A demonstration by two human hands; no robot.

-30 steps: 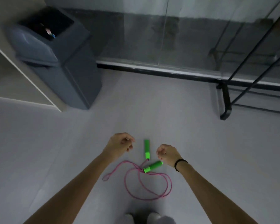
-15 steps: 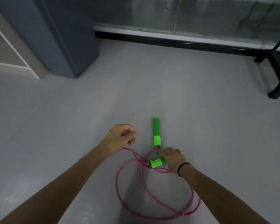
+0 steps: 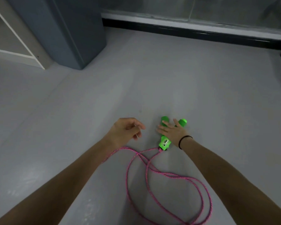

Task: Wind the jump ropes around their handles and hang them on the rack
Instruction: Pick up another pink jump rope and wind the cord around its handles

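Right hand (image 3: 172, 131) flat, palm down, fingers spread, pressed on top of the two green handles (image 3: 164, 142); not wrapped around them, so splayed rather than clenched. Black band (image 3: 184, 140) on that wrist. Forearm comes in from lower right.

Left hand (image 3: 126, 129) sits just left of the handles, apart from them, fingers loosely curled, holding nothing I can make out. Thumb and forefinger are close together; can't tell if they touch. Forearm comes in from lower left and crosses over one strand of rope.

Handles lie on the floor (image 3: 201, 88), side by side under the right hand. Two far ends stick out past the fingers, slightly splayed apart. The near end shows beside the wrist, with a small light-coloured panel on it.

Pink rope (image 3: 152, 169) leaves the near end of the handles and trails toward the camera in loose, crossing loops on the floor. One strand runs left under the left forearm. The big loop runs out of frame at the bottom. None of it is wound on the handles.

Floor is plain light grey, smooth. Far left of the handles: dark grey bin (image 3: 68, 30), with a white frame (image 3: 15, 51) beside it. Beyond the handles: black baseboard (image 3: 193, 32) under a glass panel (image 3: 201, 8).
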